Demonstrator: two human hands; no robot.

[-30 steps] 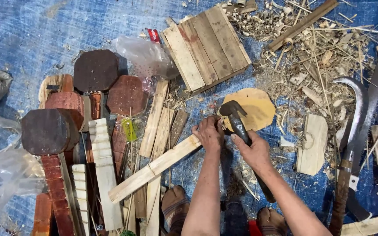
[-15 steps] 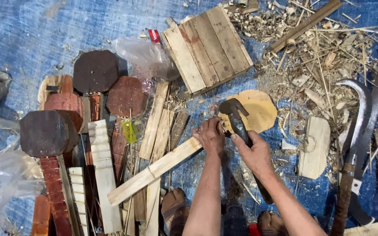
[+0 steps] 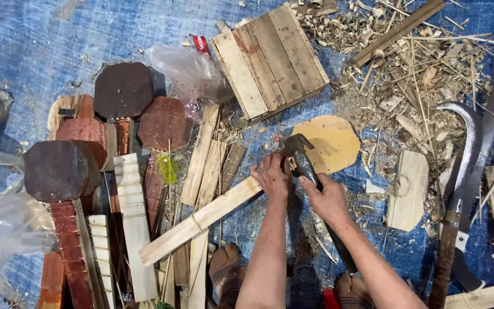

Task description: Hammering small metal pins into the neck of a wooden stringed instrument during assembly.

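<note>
Far left: dark octagonal wooden block (image 3: 58, 170) lying on stacked carved wood pieces. A long pale wooden strip (image 3: 201, 220) runs diagonally on the blue tarp (image 3: 35, 51); its upper end is pinned under the left hand (image 3: 272, 178), fingers curled down on it. Just beside it, the right hand (image 3: 326, 200) is closed around the handle of a claw hammer (image 3: 299, 154), whose head rests at the strip's end, touching a flat tan octagonal board (image 3: 330, 143). Far right: curved sickle (image 3: 469, 154) among shavings.
</note>
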